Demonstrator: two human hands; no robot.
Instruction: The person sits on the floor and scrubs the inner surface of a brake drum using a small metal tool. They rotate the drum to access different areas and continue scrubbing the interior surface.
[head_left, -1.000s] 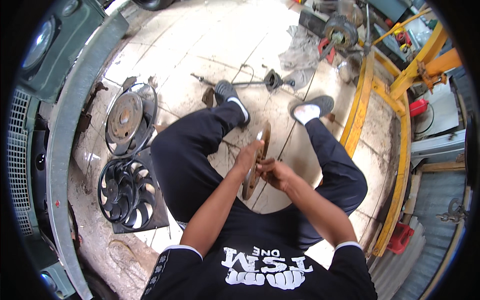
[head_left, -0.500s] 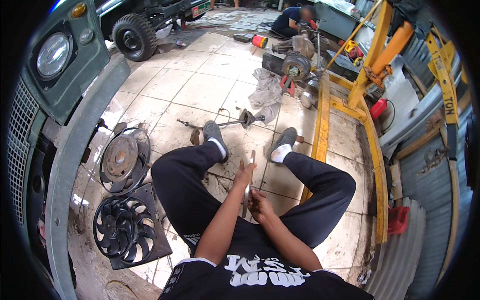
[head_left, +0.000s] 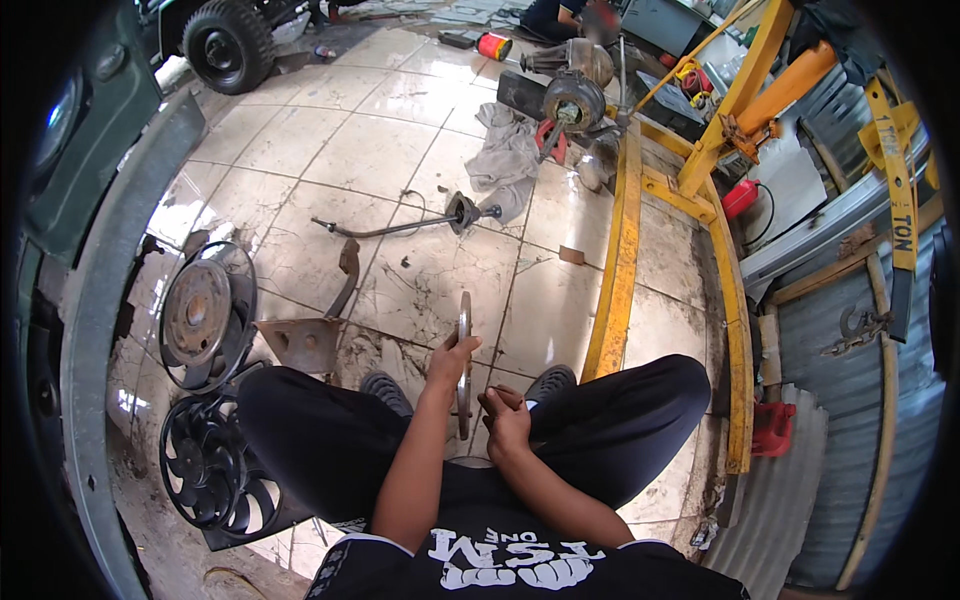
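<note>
Upright between my knees stands a thin, round-edged metal disc point(head_left: 465, 325), seen nearly edge-on. My left hand point(head_left: 450, 363) grips its near left face, with the thumb over the rim. Just right of the disc's lower half is my right hand point(head_left: 508, 425), a small gap away from it. Its fingers are curled and pressed together; whether they hold something small is hidden. On the tiles ahead lies a rod with a flange point(head_left: 462, 213). A rusty pedal-like bracket point(head_left: 305, 343) lies to the left of my feet.
At left, a rusty round plate point(head_left: 197, 305) and a black fan point(head_left: 205, 460) sit beside a vehicle bumper point(head_left: 100, 300). A yellow hoist frame point(head_left: 612, 290) stands at right. Farther off are an axle assembly point(head_left: 575, 100), a grey rag point(head_left: 497, 155) and a crouching person point(head_left: 550, 18).
My feet have drawn back toward me, uncovering the bracket on the floor. My right hand has come slightly away from the disc, which my left hand keeps holding. The view has shifted.
</note>
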